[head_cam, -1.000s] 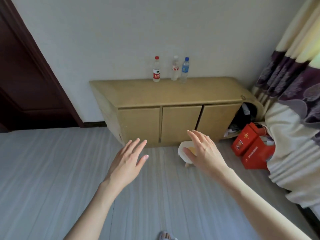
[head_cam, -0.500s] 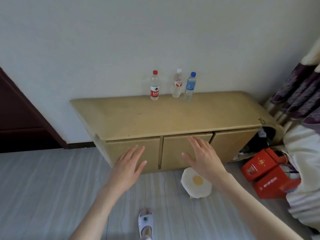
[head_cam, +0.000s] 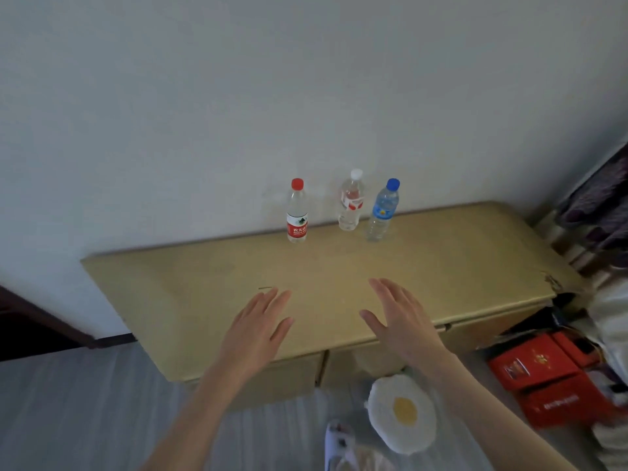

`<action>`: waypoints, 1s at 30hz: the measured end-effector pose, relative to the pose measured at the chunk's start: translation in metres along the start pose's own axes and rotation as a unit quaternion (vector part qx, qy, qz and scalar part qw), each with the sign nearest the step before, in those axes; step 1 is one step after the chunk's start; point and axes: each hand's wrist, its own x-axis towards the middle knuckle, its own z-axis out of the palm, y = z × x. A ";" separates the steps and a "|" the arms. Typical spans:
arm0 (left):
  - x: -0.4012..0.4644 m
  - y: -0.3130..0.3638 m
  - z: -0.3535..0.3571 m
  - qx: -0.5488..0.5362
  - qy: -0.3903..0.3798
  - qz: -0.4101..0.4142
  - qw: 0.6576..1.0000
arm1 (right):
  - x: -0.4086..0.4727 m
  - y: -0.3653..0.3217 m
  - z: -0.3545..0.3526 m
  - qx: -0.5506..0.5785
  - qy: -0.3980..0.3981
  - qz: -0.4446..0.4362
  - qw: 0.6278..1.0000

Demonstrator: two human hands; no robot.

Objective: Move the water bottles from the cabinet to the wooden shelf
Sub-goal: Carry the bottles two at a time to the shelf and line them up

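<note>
Three water bottles stand upright at the back of the tan cabinet [head_cam: 204, 294], close to the wall: a red-capped bottle [head_cam: 297, 212] with a red label, a white-capped bottle [head_cam: 351, 201], and a blue-capped bottle [head_cam: 383, 211] with a blue label. My left hand [head_cam: 258, 328] and my right hand [head_cam: 401, 321] hover above the cabinet's front part, fingers straight and spread, holding nothing. Both hands are well short of the bottles. No wooden shelf is in view.
Red boxes [head_cam: 540, 375] lie on the floor at the cabinet's right end, beside a curtain [head_cam: 598, 205]. A fried-egg shaped cushion [head_cam: 401, 413] and a slipper [head_cam: 336, 443] are on the floor below my right arm. A dark door [head_cam: 20, 328] is at the left.
I have come closer to the cabinet. Both hands rose from in front of its doors to above its top, still with fingers spread and holding nothing.
</note>
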 end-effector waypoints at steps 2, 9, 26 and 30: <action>0.031 -0.008 0.002 -0.004 0.002 -0.008 1.000 | 0.036 0.009 0.002 -0.011 -0.018 -0.001 1.000; 0.167 -0.013 -0.016 -0.023 0.029 -0.039 0.999 | 0.192 0.045 -0.009 0.006 -0.030 -0.013 0.999; 0.355 -0.021 -0.011 -0.079 0.077 -0.090 0.990 | 0.400 0.085 0.003 0.018 -0.030 0.027 0.999; 0.350 -0.019 -0.008 -0.103 0.086 -0.087 0.987 | 0.395 0.088 0.004 -0.012 -0.037 0.007 0.999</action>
